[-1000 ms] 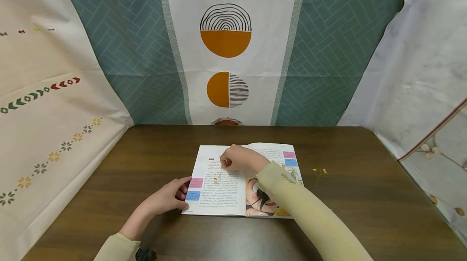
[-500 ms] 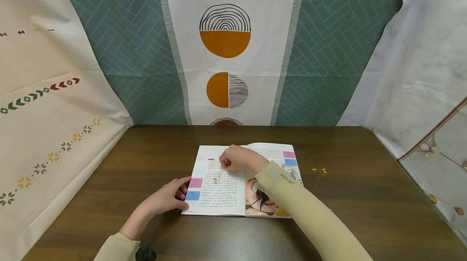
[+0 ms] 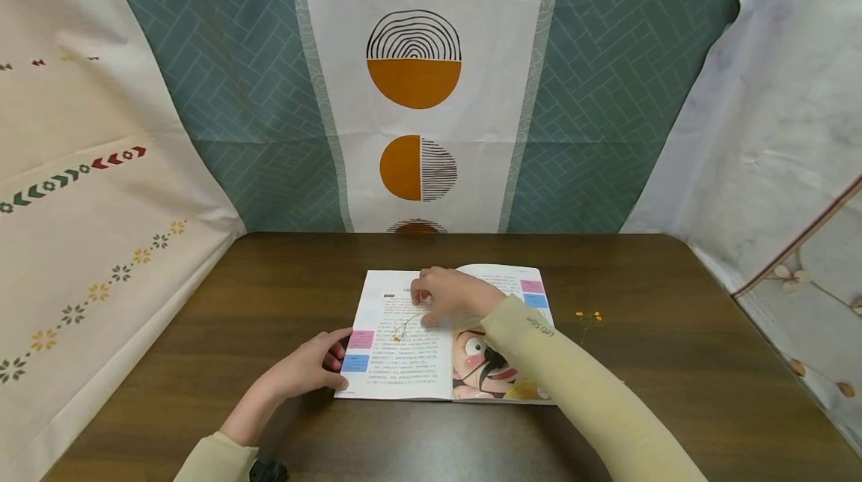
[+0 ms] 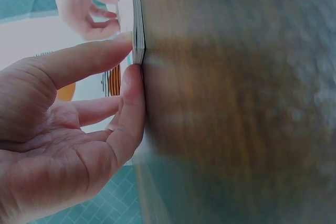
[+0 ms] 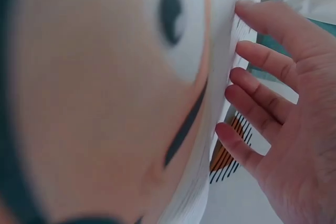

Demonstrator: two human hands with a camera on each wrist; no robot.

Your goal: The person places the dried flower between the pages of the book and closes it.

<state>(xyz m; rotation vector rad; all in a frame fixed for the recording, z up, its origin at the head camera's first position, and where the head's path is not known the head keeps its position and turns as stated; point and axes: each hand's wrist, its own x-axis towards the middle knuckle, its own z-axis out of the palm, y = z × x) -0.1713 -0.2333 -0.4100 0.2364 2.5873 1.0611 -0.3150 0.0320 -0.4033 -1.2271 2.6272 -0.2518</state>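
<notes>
An open book (image 3: 411, 381) lies on the table with text on its left page and a cartoon face on its right page. My left hand (image 3: 303, 368) holds the book's lower left edge; in the left wrist view its thumb (image 4: 94, 59) is on the page side and a finger is at the corner. On the left page lies a thin dried flower sprig (image 3: 397, 339) with a small yellow bloom, its stem running up toward my right hand (image 3: 461, 293). That hand has its fingers spread, and in the right wrist view the fingertips (image 5: 247, 9) stand right at the page surface.
Another yellow flower sprig (image 3: 589, 316) lies on the brown table (image 3: 646, 362), right of the book. Patterned cloths (image 3: 592, 93) hang behind the table and at both sides. A dark object (image 3: 268, 470) sits beside the left sleeve.
My right hand has let go of the sprig's stem, its fingers spreading apart from a pinch, and has shifted slightly right. The sprig stays on the left page. The left hand keeps its place.
</notes>
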